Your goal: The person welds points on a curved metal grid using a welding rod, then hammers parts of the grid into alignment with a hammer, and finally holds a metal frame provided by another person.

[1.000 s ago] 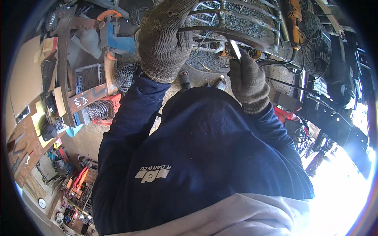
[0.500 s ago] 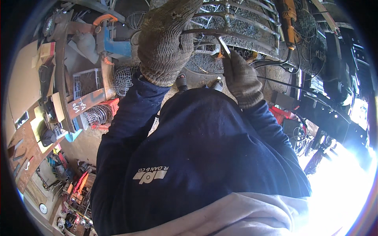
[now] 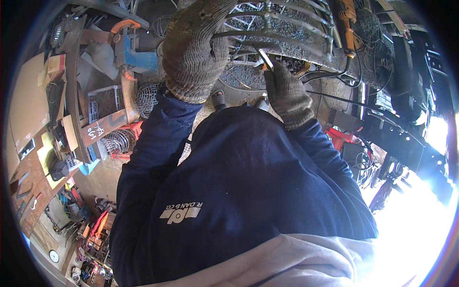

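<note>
Metal frame [image 3: 267, 20] is held at its left end by the left hand [image 3: 198, 52], its long side stretched rightward, ahead of the right hand [image 3: 289, 95], by which a shiny strip [image 3: 266, 59] is gripped.

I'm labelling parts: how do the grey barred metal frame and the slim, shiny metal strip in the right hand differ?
The grey barred metal frame is wide, with several joined bars; the slim, shiny metal strip is one narrow piece.
The frame looks dull; the strip gleams.
The gloved left hand holds the frame; the gloved right hand holds the strip.
Both look metallic.
</note>
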A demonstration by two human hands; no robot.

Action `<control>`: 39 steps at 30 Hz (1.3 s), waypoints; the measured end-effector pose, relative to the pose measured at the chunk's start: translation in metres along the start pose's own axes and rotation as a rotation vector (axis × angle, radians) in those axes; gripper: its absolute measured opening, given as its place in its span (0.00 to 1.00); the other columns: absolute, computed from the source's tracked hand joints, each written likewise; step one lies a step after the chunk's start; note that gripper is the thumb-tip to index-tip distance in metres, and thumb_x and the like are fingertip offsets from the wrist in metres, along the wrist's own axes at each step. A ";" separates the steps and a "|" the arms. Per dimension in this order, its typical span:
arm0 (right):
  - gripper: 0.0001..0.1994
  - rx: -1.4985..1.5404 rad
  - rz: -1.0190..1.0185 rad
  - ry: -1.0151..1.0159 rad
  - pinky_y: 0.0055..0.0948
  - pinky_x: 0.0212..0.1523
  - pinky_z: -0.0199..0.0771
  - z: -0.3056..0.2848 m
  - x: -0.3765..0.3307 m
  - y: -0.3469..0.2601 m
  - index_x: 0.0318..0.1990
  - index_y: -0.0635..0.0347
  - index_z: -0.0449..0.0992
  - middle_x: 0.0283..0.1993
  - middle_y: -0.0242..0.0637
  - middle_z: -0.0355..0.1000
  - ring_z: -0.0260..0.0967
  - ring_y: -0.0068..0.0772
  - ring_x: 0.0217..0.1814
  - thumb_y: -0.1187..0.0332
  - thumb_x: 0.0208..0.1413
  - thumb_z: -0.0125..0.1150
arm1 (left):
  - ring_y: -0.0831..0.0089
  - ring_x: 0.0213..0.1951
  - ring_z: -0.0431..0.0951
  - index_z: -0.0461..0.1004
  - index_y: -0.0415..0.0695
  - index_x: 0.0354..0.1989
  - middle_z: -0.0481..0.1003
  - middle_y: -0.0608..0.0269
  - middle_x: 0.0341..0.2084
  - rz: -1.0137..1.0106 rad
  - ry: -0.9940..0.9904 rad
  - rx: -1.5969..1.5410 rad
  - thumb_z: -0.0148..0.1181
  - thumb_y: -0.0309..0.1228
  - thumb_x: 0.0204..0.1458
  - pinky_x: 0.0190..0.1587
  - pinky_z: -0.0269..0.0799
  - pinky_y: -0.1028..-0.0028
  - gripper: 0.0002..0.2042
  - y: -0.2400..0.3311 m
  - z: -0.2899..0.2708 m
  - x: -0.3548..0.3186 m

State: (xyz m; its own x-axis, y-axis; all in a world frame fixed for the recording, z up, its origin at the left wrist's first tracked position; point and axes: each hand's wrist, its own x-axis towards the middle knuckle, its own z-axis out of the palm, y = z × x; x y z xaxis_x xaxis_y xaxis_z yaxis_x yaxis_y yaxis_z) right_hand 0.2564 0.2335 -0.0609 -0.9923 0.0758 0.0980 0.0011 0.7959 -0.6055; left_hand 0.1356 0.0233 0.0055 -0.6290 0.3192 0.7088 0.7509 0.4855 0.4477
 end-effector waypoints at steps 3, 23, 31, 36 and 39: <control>0.19 0.113 -0.040 0.064 0.50 0.39 0.80 -0.008 0.006 -0.009 0.64 0.56 0.70 0.39 0.52 0.79 0.79 0.56 0.39 0.61 0.70 0.54 | 0.52 0.63 0.74 0.74 0.47 0.64 0.75 0.52 0.61 0.025 0.024 0.005 0.51 0.24 0.66 0.63 0.72 0.58 0.19 0.000 -0.003 0.005; 0.16 -0.088 -0.103 -0.080 0.52 0.35 0.77 0.007 0.017 0.010 0.60 0.55 0.69 0.34 0.51 0.78 0.79 0.56 0.35 0.62 0.69 0.54 | 0.56 0.47 0.83 0.78 0.45 0.56 0.81 0.53 0.48 0.095 0.085 0.122 0.66 0.28 0.56 0.49 0.80 0.62 0.18 -0.026 0.018 -0.007; 0.19 0.107 -0.136 -0.060 0.50 0.44 0.79 -0.020 -0.004 -0.010 0.62 0.58 0.72 0.44 0.53 0.79 0.80 0.56 0.46 0.65 0.66 0.58 | 0.58 0.46 0.83 0.79 0.40 0.55 0.81 0.52 0.48 0.110 0.115 0.259 0.67 0.28 0.59 0.49 0.79 0.66 0.16 -0.025 0.006 0.002; 0.18 0.057 -0.136 -0.046 0.49 0.41 0.78 -0.004 -0.001 -0.007 0.63 0.54 0.72 0.37 0.49 0.78 0.79 0.54 0.41 0.66 0.66 0.57 | 0.59 0.47 0.83 0.79 0.41 0.56 0.81 0.52 0.48 0.151 0.139 0.053 0.64 0.28 0.61 0.49 0.79 0.66 0.15 -0.035 0.006 0.000; 0.20 0.091 -0.145 -0.104 0.50 0.44 0.78 -0.015 0.000 -0.009 0.64 0.55 0.71 0.42 0.51 0.78 0.79 0.55 0.45 0.63 0.68 0.57 | 0.59 0.49 0.82 0.78 0.41 0.57 0.80 0.52 0.50 0.109 0.111 0.054 0.65 0.27 0.60 0.50 0.80 0.65 0.17 -0.032 0.001 -0.004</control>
State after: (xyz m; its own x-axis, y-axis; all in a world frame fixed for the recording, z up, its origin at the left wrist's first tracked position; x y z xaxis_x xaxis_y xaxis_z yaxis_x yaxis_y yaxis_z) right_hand 0.2586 0.2352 -0.0430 -0.9887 -0.1017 0.1104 -0.1495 0.7361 -0.6602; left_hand 0.1138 0.0075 -0.0124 -0.5161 0.2816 0.8089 0.7997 0.4968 0.3372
